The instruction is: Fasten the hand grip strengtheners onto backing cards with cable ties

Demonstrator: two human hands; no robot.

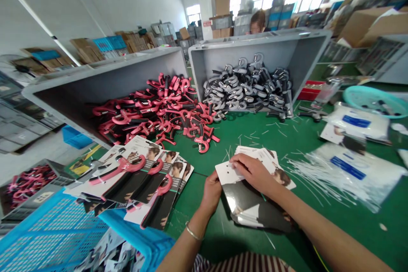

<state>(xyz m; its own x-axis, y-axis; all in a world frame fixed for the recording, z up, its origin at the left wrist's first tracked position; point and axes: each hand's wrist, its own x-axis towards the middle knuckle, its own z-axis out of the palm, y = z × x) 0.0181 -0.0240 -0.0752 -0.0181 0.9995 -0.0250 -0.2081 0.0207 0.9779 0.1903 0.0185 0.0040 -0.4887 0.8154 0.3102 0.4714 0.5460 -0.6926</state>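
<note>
backing card [227, 173] between both hands' fingertips [237, 162]

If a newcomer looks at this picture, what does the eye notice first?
First, the heap of pink and black hand exercisers spilling from a tipped grey bin at centre-left. Beside it, a grey and black heap fills another bin. Nearer, both hands touch a stack of printed backing cards on the green table.

Thin bangle [194, 233], striped garment [242, 262]
</note>
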